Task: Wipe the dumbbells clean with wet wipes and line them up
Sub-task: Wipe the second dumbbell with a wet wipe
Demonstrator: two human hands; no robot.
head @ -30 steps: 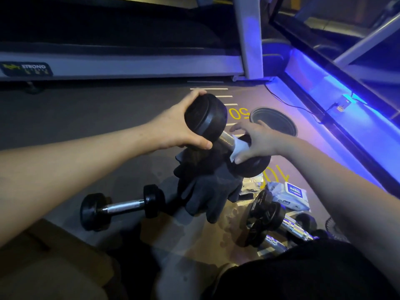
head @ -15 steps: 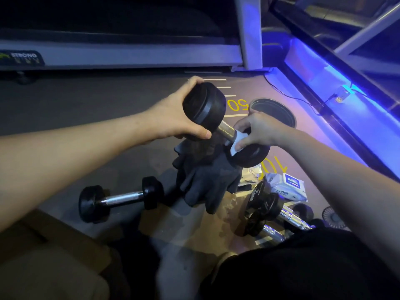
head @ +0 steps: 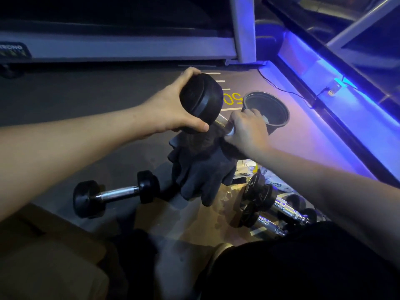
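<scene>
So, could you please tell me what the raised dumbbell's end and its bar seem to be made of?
The dumbbell end that the left hand grips looks like matte black rubber or plastic: dull, with only a soft sheen. The bar, which the right hand wraps, looks like bright polished metal, probably chromed steel.

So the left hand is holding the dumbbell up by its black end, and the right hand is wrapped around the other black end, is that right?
Not quite. The left hand does hold the raised dumbbell by its black end, but the right hand is wrapped around the metal handle, not the other black end. The head view shows this.
</scene>
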